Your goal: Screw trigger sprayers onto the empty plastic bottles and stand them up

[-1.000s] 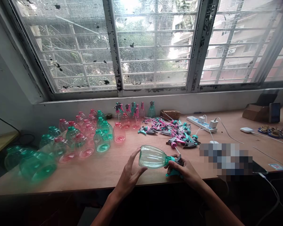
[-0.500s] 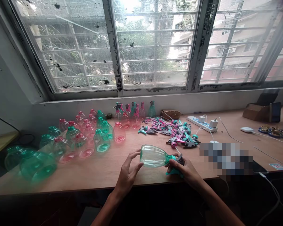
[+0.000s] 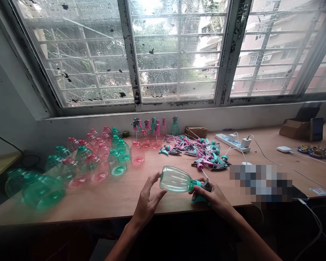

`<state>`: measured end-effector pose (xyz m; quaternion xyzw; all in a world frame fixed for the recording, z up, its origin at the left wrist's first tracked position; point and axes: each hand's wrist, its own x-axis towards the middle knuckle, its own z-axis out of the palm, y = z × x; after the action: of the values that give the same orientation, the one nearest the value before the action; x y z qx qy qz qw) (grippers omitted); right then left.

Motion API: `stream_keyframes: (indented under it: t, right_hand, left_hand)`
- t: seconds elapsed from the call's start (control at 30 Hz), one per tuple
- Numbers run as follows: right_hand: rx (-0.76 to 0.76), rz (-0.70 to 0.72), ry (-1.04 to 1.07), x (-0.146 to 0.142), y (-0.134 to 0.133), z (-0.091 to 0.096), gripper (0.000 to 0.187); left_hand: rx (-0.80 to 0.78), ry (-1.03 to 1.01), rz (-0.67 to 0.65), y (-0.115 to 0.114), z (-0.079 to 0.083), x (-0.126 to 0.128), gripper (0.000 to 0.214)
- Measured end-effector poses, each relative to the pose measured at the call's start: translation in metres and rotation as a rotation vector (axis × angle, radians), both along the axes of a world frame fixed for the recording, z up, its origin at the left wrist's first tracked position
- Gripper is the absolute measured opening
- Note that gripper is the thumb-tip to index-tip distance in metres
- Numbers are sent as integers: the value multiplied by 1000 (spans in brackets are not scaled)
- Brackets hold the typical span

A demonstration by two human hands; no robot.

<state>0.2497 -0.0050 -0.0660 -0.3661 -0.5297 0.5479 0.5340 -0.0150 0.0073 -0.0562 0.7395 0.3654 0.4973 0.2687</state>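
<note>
A clear green spray bottle (image 3: 176,180) lies on its side, held just above the wooden table's (image 3: 114,195) front edge. My left hand (image 3: 148,197) cups its base, fingers curled round it. My right hand (image 3: 213,197) is closed on the teal and grey trigger sprayer head (image 3: 203,188) fitted at the bottle's neck. Both forearms come up from the lower edge.
Several empty pink and green bottles (image 3: 97,159) stand at the left. Behind them a few bottles with sprayers (image 3: 152,130) line the wall. A heap of loose trigger sprayers (image 3: 201,150) lies at centre. A power strip (image 3: 232,142), cables and a cardboard box (image 3: 296,128) are to the right.
The bottle has turned slightly in my hands and my left fingers shifted on its base. Both hands stay in the same spot.
</note>
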Motion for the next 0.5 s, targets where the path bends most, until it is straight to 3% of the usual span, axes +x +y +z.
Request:
stream_keyframes:
  t: [0.27, 0.4, 0.5]
  right_hand:
    - [9, 8, 31, 1, 2, -2, 30]
    - [-4, 3, 12, 1, 0, 0, 31]
    - [-2, 3, -14, 1, 0, 1, 32]
  left_hand:
    - [99, 17, -4, 1, 1, 2, 36]
    - [73, 19, -35, 0, 2, 3, 41]
    - [25, -46, -77, 0, 1, 3, 27]
